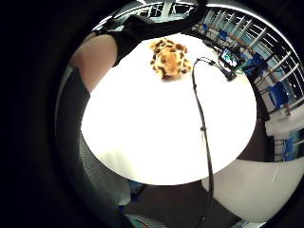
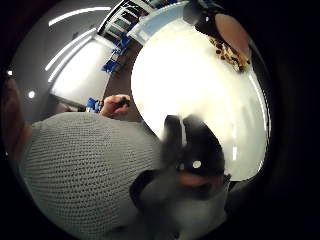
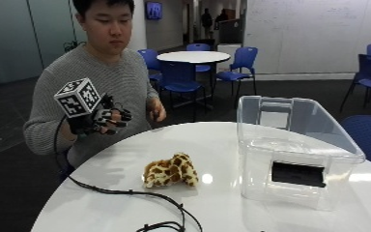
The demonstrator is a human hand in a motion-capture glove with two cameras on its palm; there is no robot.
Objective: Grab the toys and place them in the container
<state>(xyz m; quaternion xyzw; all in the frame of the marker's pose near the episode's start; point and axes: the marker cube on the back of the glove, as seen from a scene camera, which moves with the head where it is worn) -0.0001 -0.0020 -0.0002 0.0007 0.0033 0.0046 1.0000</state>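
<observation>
A spotted giraffe plush lies on its side on the round white tabletop, a little toward 7 o'clock of the tabletop's centre as the outside camera sees it. The clear plastic container stands at about 3 o'clock of the toy, apart from it, open at the top, with a dark label on its near wall. No other toy shows on the tabletop.

The gloved right hand hangs in the air above the tabletop's far edge, at roughly 10 o'clock of the plush and well apart from it. Its fingers look loosely curled and hold nothing. The bare hand rests near the same edge, just beside the person's chest.

The plush looks light and soft, probably filled with stuffing, so it should squash under the fingers rather than slip away. Nothing about it seems fragile. Its pile fabric ought to give good purchase. The thick middle of the body, where it humps highest off the tabletop, looks the best place to take hold, fingers over the top and thumb under one flank. A pinch on a leg or the neck would likely let the rest dangle and swing. In the little-finger palm view the plush lies far out across the white surface, so a long reach comes first.
</observation>
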